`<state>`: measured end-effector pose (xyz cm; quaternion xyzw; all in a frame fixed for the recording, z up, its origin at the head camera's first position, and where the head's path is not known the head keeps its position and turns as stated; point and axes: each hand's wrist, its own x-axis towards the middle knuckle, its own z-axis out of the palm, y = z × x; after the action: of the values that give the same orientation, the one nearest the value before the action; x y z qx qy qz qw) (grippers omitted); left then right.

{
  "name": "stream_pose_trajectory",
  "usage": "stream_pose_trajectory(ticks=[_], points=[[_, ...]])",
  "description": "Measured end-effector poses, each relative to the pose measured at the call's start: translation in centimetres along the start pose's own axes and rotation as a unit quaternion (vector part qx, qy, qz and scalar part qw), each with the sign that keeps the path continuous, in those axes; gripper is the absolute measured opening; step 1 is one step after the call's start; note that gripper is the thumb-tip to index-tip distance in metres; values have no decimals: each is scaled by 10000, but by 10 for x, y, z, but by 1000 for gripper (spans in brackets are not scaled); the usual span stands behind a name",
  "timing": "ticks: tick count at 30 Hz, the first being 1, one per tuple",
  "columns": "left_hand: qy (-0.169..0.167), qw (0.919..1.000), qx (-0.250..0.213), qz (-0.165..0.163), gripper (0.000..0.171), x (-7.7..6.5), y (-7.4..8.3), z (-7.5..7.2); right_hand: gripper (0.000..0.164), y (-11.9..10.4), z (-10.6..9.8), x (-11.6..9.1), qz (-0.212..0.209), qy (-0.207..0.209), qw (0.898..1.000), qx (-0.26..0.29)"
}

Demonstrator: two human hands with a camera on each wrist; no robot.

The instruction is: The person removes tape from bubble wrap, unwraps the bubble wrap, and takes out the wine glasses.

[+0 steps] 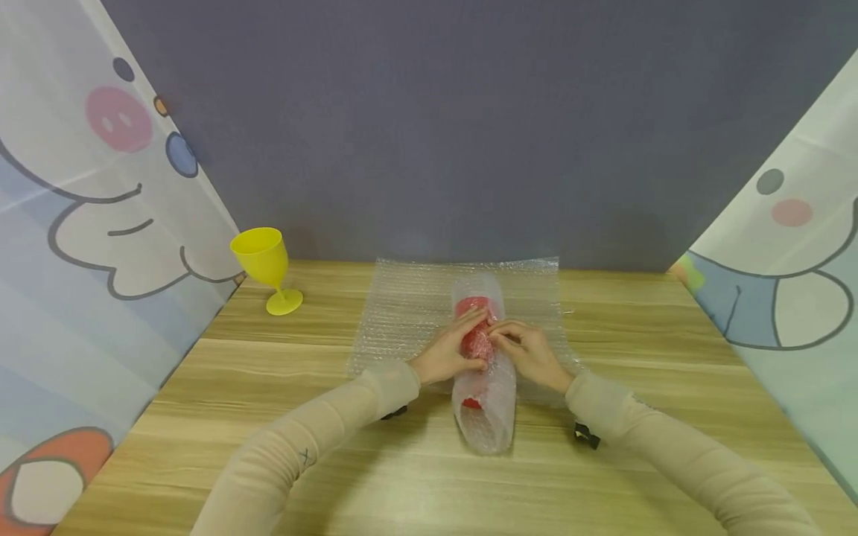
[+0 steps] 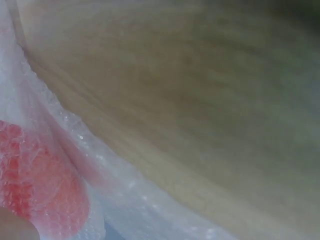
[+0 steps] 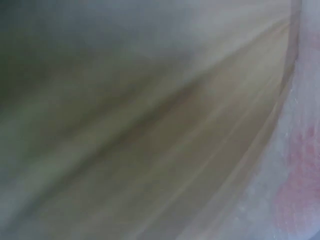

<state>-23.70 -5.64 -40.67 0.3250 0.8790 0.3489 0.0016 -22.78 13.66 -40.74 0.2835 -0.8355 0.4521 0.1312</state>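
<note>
The head view alone shows the yellow goblet (image 1: 260,257) and both hands. The left hand (image 1: 447,356) rests, fingers extended, thumb apart, on bubble wrap (image 1: 497,406) rolled around a red object (image 1: 476,345) mid-table; the right hand (image 1: 532,356) bends its fingers there, though whether they pinch cannot be told. The left wrist view adds a rounded red outline. Wrap reaches the table's (image 1: 161,447) back edge; wood spreads widely either side.
</note>
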Motion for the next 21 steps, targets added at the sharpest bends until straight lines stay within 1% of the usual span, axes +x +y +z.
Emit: stream_pose_trajectory(ticks=[4, 7, 10, 13, 16, 20, 21], points=[[27, 10000, -23, 64, 88, 1, -1, 0, 12, -17, -3, 0, 270, 41, 9996, 59], [53, 9999, -87, 73, 88, 1, -2, 2, 13, -27, -5, 0, 357, 21, 9993, 124], [45, 9999, -150, 37, 88, 0, -3, 5, 13, -18, -3, -2, 358, 11, 9992, 179], [35, 9998, -172, 25, 88, -1, -4, 8, 14, -3, -1, -4, 344, 6, 9992, 226], [65, 9998, -201, 58, 87, -1, -4, 8, 15, -4, -2, -3, 500, -51, 9985, 226], [73, 9998, -166, 97, 87, 0, -4, 7, 15, -4, -5, -1, 597, -149, 9980, 170], [72, 9998, -156, 109, 87, 0, -4, 7, 15, 1, -5, -1, 587, -146, 9980, 185]])
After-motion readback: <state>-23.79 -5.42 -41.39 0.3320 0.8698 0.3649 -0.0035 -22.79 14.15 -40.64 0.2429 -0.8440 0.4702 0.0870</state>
